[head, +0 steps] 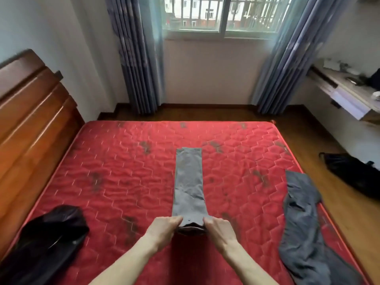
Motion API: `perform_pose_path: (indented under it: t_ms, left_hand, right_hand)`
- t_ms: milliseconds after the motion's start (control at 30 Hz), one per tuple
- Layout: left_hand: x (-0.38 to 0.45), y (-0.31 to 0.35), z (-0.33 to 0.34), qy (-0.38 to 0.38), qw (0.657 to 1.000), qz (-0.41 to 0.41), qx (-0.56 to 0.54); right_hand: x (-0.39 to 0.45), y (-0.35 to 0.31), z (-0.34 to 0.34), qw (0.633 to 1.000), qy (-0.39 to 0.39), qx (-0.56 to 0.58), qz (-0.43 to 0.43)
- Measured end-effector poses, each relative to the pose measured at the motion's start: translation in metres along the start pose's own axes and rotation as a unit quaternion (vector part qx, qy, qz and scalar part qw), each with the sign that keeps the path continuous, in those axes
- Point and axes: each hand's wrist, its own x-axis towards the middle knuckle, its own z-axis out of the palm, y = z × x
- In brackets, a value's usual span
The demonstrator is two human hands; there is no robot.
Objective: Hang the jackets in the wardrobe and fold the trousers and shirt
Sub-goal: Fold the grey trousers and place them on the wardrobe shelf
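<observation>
Head view: both hands, left hand [164, 225] and right hand [219, 226], pinch the waist end of the grey trousers [189, 186], laid lengthwise mid-mattress [115, 161] toward the near edge. Folding forward unevenly could skew the legs; the quilted surface may drag and bunch the cloth.

1. You work in soft daylight that enters through the far window [221, 15].
2. You see the panes glare pale and overexposed.
3. You get only faint shadows on the red mattress [123, 171].
4. Your wide lens bends the headboard [30, 112] and curtains [135, 58] at the edges.
5. Your corners look blurred; the middle stays fairly sharp.
</observation>
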Motion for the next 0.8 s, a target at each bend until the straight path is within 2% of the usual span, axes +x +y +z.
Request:
perform_pose_path:
  t_ms: [233,333,433,667,733,767,800]
  left_hand:
    - [-0.031,0.002,0.111,-0.093,0.995,0.022,0.027]
    - [-0.037,-0.003,0.165,-0.128,0.989,0.056,0.036]
    - [-0.043,-0.006,0.213,-0.162,0.983,0.074,0.042]
    - [-0.036,-0.022,0.297,-0.334,0.939,0.076,0.02]
    - [-0.034,-0.028,0.318,-0.319,0.945,0.068,0.015]
    - [-0.032,-0.031,0.327,-0.287,0.956,0.062,0.009]
    - [-0.03,-0.034,0.335,-0.245,0.968,0.052,-0.004]
  right_hand:
    - [-0.042,-0.011,0.12,0.991,-0.109,0.032,-0.07]
    - [-0.05,-0.011,0.174,0.985,-0.14,0.03,-0.096]
    - [-0.056,-0.01,0.228,0.98,-0.172,0.028,-0.095]
    - [-0.073,-0.02,0.333,0.963,-0.247,0.004,-0.11]
    - [-0.079,-0.024,0.351,0.96,-0.26,0.015,-0.105]
    - [-0.081,-0.026,0.357,0.967,-0.232,0.026,-0.098]
    - [-0.081,-0.03,0.362,0.981,-0.17,0.041,-0.087]
